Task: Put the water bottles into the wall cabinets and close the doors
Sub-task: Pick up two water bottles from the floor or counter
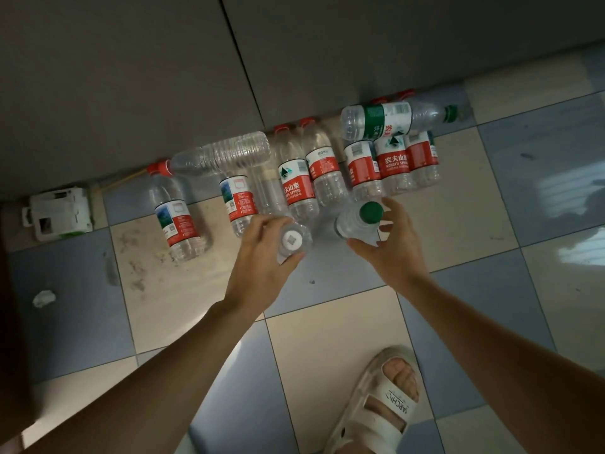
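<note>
1. Your left hand has its fingers curled around the white-capped bottle, gripping just under the cap, with the bottle held upright above the tiled floor.
2. Your right hand has thumb and fingers clamped around the shoulder of the green-capped bottle, just right of the white-capped one.
3. Both look like thin clear plastic, likely light, easily dented and a little slick; a hold at the neck or ribbed shoulder seems firmest.
4. Beyond the white-capped bottle, against the grey wall panels, stands a row of bottles; I count about eight upright, most with red labels.
5. Two more lie on top of that row: a clear ribbed one to the left, a green-labelled one to the right.
6. Far left of the white-capped bottle sits one white plastic box.
7. Nearer you than the bottle, one sandalled foot shows.
8. No cabinet is in view.
</note>
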The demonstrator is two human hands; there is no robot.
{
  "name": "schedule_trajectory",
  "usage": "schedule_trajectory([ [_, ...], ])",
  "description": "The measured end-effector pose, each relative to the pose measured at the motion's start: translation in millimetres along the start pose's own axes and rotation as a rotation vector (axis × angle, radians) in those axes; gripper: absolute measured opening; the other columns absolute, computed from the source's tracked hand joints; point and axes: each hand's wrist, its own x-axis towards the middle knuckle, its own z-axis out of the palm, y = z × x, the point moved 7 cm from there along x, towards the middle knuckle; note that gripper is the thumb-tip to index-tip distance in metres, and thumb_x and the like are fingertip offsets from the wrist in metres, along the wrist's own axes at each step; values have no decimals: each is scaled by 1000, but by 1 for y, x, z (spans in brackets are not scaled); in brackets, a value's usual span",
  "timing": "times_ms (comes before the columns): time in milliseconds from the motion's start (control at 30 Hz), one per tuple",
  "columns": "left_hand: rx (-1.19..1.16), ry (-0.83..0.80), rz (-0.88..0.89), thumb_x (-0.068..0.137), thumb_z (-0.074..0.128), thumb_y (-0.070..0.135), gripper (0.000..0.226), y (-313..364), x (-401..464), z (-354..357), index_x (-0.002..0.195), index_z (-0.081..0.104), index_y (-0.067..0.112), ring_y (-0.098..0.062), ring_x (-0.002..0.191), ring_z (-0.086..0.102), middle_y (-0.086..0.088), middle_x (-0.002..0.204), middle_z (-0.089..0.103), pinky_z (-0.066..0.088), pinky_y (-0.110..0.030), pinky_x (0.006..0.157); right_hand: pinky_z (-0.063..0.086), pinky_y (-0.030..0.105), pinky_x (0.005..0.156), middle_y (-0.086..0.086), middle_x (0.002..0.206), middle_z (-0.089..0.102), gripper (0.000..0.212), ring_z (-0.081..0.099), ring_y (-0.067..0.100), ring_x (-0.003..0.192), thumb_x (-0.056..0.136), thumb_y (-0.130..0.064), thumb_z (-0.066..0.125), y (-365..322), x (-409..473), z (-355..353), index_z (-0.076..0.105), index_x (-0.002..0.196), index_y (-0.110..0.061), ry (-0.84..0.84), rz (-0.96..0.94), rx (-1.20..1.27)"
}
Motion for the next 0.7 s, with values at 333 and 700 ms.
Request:
schedule_trajectory([
  [333,-534,83,-273,63,95,23,79,-78,4,64,129,57,45,-8,119,59,15,129,62,57,-26,89,57,42,93,1,123,65,70,63,19,113,73,-21,89,48,26,46,53,133,-16,41,17,179],
  [700,-654,54,-336,68,91,9,65,-55,5,53,125,65,22,7,105,63,22,110,69,47,-3,75,57,21,83,-10,108,69,57,67,6,100,72,-17,89,24,12,48,59,120,-22,0,18,253],
])
